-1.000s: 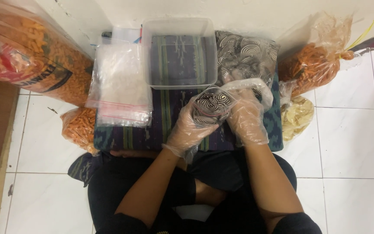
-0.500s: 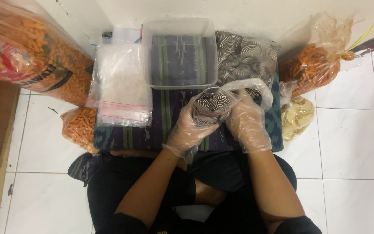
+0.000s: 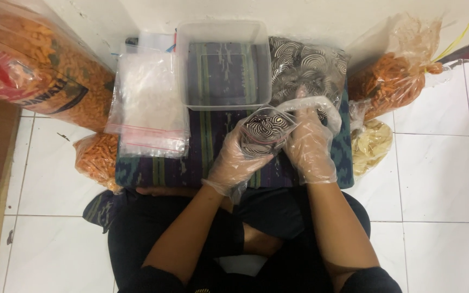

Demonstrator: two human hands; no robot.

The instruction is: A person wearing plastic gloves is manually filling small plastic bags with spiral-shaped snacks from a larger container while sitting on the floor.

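Both hands wear thin clear plastic gloves. My left hand (image 3: 238,160) cups a small clear zip bag (image 3: 267,130) filled with black-and-white spiral snacks, holding it from below and the left. My right hand (image 3: 309,145) grips the same bag at its right side and top edge. The bag is held just above a dark striped cloth (image 3: 213,157) on the floor, in front of a large open bag of the same spiral snacks (image 3: 306,68).
An empty clear plastic tub (image 3: 222,65) sits behind my hands. A stack of empty zip bags (image 3: 149,106) lies to the left. Bags of orange snack sticks (image 3: 39,65) (image 3: 94,157) (image 3: 392,81) and pale chips (image 3: 371,145) ring the cloth on white tiles.
My hands have shifted slightly on the small bag, the right fingers working along its top edge. The bag stays in the same place.
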